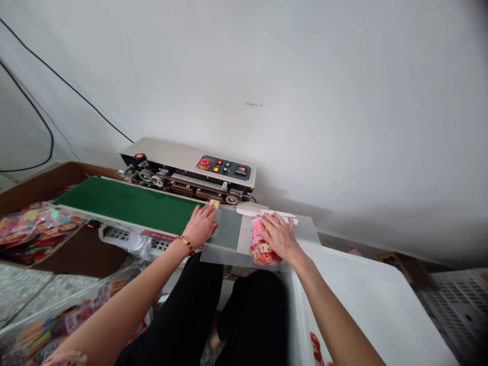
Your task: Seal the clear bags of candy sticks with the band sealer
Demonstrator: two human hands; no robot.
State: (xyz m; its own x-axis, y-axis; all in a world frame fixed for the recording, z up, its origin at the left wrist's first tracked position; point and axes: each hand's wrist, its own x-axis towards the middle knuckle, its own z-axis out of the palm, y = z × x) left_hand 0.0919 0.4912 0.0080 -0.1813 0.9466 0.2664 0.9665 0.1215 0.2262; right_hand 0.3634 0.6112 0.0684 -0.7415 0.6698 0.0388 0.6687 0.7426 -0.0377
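Observation:
My left hand (201,224) is at the right end of the green conveyor belt (125,203). Its fingers are closed on a clear packet with a yellow top (214,204), mostly hidden under the hand. To the right, my right hand (280,235) lies with spread fingers over a pink packet with a red-haired cartoon figure (263,251). That packet rests on a translucent sheet (229,244) beside the belt. Behind the belt stands a band sealing machine (186,162), with rollers along its front and lit buttons on its panel.
At left, a cardboard box (102,254) holds several colourful packets (41,229). More bagged goods (72,320) lie at lower left. A white table (381,300) extends to the right, with a white crate (461,295) beyond. The wall stands directly behind the machine.

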